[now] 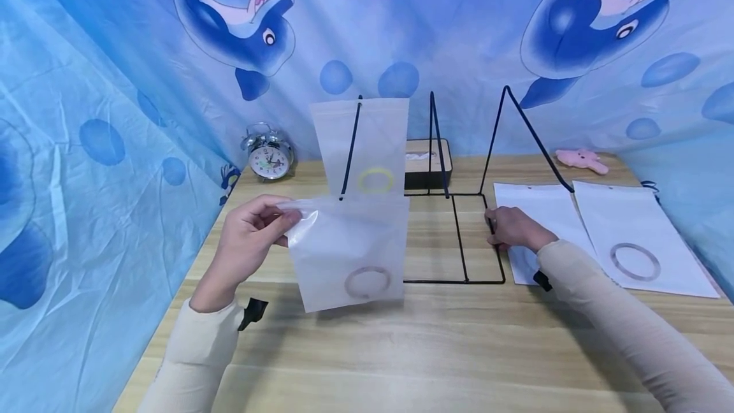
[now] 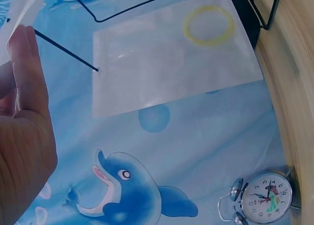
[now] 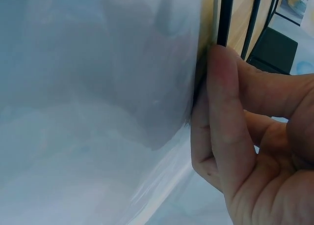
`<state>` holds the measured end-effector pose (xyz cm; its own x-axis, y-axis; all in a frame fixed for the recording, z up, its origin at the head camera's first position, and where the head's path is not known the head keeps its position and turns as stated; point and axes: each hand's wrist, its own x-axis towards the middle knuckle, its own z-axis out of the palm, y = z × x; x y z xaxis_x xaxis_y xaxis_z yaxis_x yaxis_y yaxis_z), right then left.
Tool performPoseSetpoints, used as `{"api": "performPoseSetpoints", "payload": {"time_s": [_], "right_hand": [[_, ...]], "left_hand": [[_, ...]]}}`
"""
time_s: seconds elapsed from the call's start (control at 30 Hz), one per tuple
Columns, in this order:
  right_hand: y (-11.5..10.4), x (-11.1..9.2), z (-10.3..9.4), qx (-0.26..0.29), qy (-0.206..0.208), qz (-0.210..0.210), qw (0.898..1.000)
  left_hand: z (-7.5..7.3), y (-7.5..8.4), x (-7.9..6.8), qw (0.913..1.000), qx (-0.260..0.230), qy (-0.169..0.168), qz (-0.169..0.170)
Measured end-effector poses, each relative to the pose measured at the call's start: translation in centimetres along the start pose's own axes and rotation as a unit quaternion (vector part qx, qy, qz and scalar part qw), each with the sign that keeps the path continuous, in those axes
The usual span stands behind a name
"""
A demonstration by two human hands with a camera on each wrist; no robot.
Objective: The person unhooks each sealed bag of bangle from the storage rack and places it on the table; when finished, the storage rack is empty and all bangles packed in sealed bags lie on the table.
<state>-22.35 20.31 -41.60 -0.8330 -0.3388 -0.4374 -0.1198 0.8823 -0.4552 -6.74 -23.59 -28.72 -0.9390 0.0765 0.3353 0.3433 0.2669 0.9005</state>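
My left hand pinches the upper left corner of a frosted zip bag with a dull pinkish ring in it. The bag's top edge is at the front tip of a slanting wire arm of the black wire rack. Behind it, a second frosted bag with a yellow ring hangs higher on the same arm. On the right, my right hand holds the side bar of the rack's base between thumb and fingers. In the right wrist view the fingers curl about that black bar.
Two more frosted bags lie flat at the right, the outer bag with a greyish ring. A twin-bell alarm clock, a black box with a wooden top and a pink plush toy line the table's back. A blue dolphin-print curtain surrounds the table.
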Motion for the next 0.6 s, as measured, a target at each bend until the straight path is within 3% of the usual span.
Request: {"api": "performPoseSetpoints", "payload": {"time_s": [0.13,0.27,0.4,0.6], "right_hand": [[0.1,0.0,-0.1,-0.005,0.004,-0.002,1.0],[0.2,0.0,0.1,-0.006,0.007,-0.001,1.0],[0.1,0.0,0.2,-0.004,0.01,-0.004,1.0],[0.3,0.0,0.3,-0.007,0.016,-0.019,1.0]], "left_hand": [[0.0,0.2,-0.2,0.9999,-0.003,-0.012,0.007],[-0.3,-0.3,-0.5,0.9993,-0.002,-0.036,-0.007],[-0.9,-1.8,-0.7,0.9977,-0.015,-0.05,-0.043],[-2.1,-5.2,-0.5,0.992,-0.044,-0.037,-0.113]]}}
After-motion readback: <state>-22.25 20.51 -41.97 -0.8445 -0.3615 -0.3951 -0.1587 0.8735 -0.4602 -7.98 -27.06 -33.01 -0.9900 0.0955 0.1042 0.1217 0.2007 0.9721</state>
